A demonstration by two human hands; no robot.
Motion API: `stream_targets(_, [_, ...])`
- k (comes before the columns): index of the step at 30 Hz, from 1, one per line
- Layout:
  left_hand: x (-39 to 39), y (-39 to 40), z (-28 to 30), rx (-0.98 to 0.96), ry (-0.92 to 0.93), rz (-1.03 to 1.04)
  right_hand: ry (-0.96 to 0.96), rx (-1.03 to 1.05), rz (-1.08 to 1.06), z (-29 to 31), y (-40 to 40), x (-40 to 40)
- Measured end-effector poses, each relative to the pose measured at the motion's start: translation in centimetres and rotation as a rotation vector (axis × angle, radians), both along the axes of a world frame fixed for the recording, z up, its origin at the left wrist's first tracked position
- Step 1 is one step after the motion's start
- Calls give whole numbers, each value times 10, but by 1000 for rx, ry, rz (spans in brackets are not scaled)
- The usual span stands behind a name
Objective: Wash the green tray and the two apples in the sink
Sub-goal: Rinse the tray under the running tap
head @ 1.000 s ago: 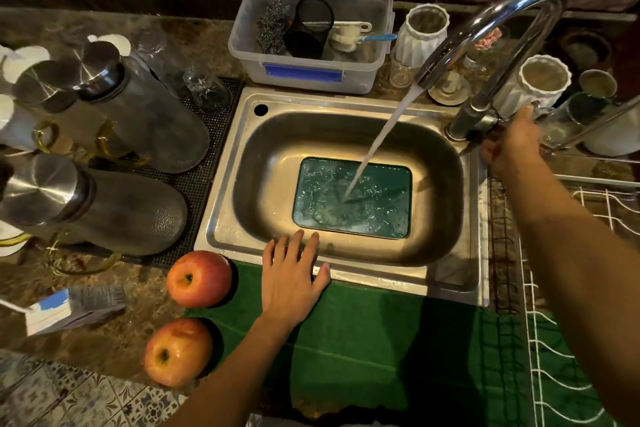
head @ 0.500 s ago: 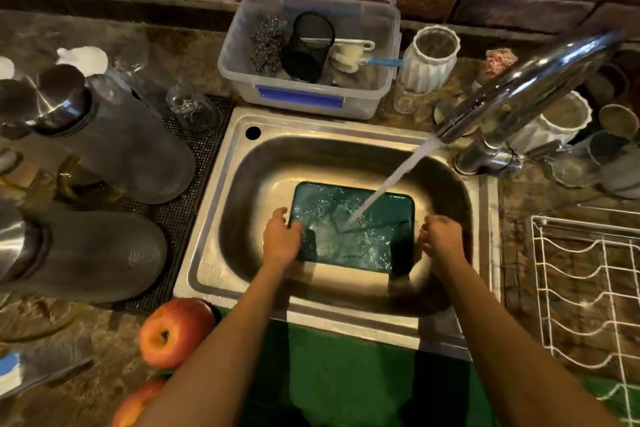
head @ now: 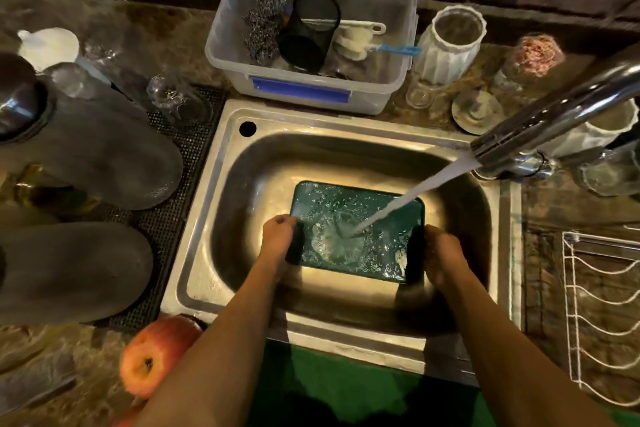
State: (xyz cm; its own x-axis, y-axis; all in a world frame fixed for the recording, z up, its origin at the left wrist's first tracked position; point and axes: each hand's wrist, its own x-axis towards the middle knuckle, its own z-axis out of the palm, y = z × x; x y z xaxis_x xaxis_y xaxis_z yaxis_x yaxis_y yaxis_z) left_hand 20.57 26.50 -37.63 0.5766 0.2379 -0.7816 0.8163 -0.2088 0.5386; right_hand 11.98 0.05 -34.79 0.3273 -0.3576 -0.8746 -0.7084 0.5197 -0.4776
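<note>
Green plastic, rectangular with rounded corners and beaded with water, the one tray (head: 360, 218) lies in the basin of the single stainless steel sink (head: 221, 204), directly under the stream of water (head: 408, 199) from the curved chrome faucet (head: 554, 114). Two hands are on it: the left hand (head: 278, 236) grips the tray's left edge with fingers curled over the rim, and the right hand (head: 441, 255) grips the right edge the same way, fingers wrapped round it. One red-and-yellow apple (head: 152, 357), round and smooth, sits on the mottled stone counter (head: 52, 350) at the sink's near left corner, partly hidden by the left forearm; a sliver of a second apple (head: 128, 418) shows just below it at the frame's edge. Behind the sink stands one clear plastic tub (head: 311, 90) with a blue label, holding a steel wool scourer, a black mesh cup and a white brush. Two dark jugs (head: 86, 156) with metal lids lie on a black ridged mat at left. A ribbed white jar (head: 450, 45) stands beside the tub, and a white wire rack (head: 602, 315) occupies the right. A green cloth (head: 346, 388) lies along the sink's near edge.
</note>
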Motion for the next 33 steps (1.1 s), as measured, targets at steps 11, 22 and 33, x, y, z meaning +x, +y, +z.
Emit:
stream_targets(11, [-13, -13, 14, -94, 13, 154, -39, 10, -62, 28, -6, 10])
stream_targets(22, [-15, -13, 37, -175, -166, 258, -79, 136, -133, 23, -3, -7])
stream_targets(33, [-11, -5, 40, -203, -234, 283, -357, -78, -108, 21, -10, -15])
